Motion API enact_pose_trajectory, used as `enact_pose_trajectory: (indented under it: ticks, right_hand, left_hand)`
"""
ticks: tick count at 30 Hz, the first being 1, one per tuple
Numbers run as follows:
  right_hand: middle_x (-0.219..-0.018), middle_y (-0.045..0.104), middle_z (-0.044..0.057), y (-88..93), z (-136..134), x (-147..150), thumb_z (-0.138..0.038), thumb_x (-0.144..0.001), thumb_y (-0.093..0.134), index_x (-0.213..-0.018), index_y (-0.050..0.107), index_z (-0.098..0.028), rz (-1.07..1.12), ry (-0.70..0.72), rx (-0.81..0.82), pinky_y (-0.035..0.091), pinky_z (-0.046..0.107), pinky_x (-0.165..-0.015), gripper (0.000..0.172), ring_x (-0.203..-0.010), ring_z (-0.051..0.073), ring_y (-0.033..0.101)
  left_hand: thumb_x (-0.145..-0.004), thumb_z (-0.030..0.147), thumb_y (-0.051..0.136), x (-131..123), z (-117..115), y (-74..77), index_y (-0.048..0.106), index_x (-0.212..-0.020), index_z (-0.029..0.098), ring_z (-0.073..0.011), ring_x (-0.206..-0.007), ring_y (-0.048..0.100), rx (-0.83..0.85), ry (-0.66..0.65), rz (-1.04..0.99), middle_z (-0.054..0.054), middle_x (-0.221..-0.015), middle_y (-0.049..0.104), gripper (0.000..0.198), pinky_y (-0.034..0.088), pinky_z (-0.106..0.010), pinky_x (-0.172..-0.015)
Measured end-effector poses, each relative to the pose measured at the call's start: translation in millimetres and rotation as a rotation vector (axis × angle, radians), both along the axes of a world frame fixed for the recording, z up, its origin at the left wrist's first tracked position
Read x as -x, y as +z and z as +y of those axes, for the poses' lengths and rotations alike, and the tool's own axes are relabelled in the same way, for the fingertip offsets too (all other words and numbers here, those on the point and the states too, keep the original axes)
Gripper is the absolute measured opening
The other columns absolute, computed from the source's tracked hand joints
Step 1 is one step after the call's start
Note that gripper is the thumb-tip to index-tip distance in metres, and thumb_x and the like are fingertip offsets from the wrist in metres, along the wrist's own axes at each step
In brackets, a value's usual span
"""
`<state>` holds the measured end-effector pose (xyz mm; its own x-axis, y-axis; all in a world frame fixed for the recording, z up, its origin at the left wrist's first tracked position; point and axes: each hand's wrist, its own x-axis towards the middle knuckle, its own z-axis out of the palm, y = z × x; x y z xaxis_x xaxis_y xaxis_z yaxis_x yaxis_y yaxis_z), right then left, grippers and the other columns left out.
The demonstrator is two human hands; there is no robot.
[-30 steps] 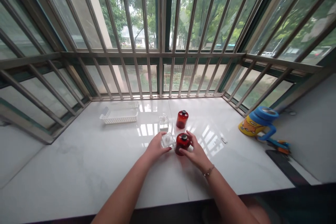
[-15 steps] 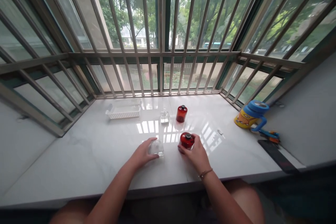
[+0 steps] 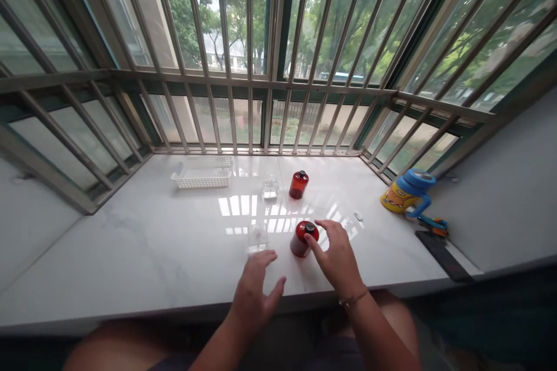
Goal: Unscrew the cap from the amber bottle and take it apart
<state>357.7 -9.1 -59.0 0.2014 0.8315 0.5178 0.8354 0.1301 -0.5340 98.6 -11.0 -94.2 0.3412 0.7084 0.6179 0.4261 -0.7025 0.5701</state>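
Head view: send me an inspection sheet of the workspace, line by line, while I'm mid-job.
Surface: glossy white marble sill, window reflections on it.
Things: near glass bottle and near red bottle, black-capped; second glass bottle and second red bottle farther back.
Clutter: white plastic basket, yellow mug with blue lid, black flat slab.
Hands: left hand open, apart from the near glass bottle; right hand open, fingers at the near red bottle, contact unclear.
Cables: nothing seen.
Surroundings: metal window bars, trees beyond.
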Motion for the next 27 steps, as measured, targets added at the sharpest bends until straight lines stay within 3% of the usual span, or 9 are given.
enact_pose_trajectory:
  ticks: [3,6,11,16,20,24,27]
  right_hand:
    - [-0.118,0.070,0.012,13.5,9,2,-0.050,-0.098,0.070,-0.127,0.063,-0.023,-0.041,-0.009,0.020,0.054,0.052,-0.101,0.040,-0.110,0.032,0.066]
    - [-0.112,0.073,0.011,15.8,18,6,-0.050,-0.096,0.071,-0.128,0.064,-0.022,-0.034,-0.016,0.071,0.056,0.050,-0.095,0.043,-0.104,0.032,0.068]
    - [-0.107,0.076,0.008,14.8,20,16,-0.047,-0.096,0.069,-0.118,0.065,-0.024,0.049,-0.017,0.112,0.056,0.045,-0.089,0.032,-0.098,0.029,0.072]
    - [-0.096,0.076,0.005,14.8,16,21,-0.051,-0.093,0.071,-0.104,0.061,-0.026,0.205,-0.059,0.137,0.056,0.041,-0.079,0.029,-0.087,0.027,0.072]
    - [-0.095,0.075,0.005,13.7,13,17,-0.052,-0.091,0.073,-0.101,0.057,-0.027,0.261,-0.050,0.154,0.057,0.041,-0.077,0.030,-0.086,0.027,0.073]
    - [-0.109,0.076,0.007,13.2,10,8,-0.048,-0.094,0.069,-0.114,0.057,-0.028,0.294,0.052,0.183,0.059,0.044,-0.087,0.031,-0.099,0.029,0.074]
    - [-0.125,0.073,0.009,10.5,11,6,-0.049,-0.095,0.070,-0.132,0.054,-0.028,0.286,0.096,0.172,0.058,0.047,-0.097,0.045,-0.112,0.029,0.072]
  left_hand:
    - [-0.093,0.019,0.073,-35,-1,-0.6,0.041,-0.157,0.023,-0.0333,-0.139,0.061,0.047,-0.075,0.007,-0.017,-0.148,0.061,0.072,0.057,-0.055,-0.114]
    - [-0.089,0.019,0.077,-69,14,-2.5,0.031,-0.164,0.024,-0.0349,-0.147,0.054,0.092,-0.121,-0.030,-0.018,-0.158,0.054,0.089,0.051,-0.059,-0.120]
    - [-0.080,0.019,0.085,-105,45,-5.6,0.036,-0.161,0.022,-0.0364,-0.142,0.058,0.291,-0.030,-0.129,-0.018,-0.153,0.059,0.095,0.051,-0.061,-0.119]
    - [-0.082,0.023,0.084,-111,60,-3.2,0.053,-0.148,0.024,-0.0329,-0.131,0.067,0.395,-0.017,-0.147,-0.012,-0.140,0.069,0.073,0.055,-0.057,-0.114]
    - [-0.079,0.023,0.087,-108,59,-1.0,0.055,-0.146,0.024,-0.0317,-0.130,0.068,0.398,-0.026,-0.152,-0.011,-0.140,0.070,0.074,0.056,-0.055,-0.114]
    - [-0.079,0.023,0.087,-107,58,-0.6,0.054,-0.147,0.026,-0.0320,-0.132,0.066,0.398,-0.034,-0.151,-0.010,-0.143,0.069,0.075,0.055,-0.056,-0.114]
    - [-0.078,0.021,0.087,-107,58,-1.1,0.053,-0.147,0.026,-0.0316,-0.134,0.065,0.409,-0.037,-0.130,-0.010,-0.145,0.068,0.077,0.054,-0.055,-0.115]
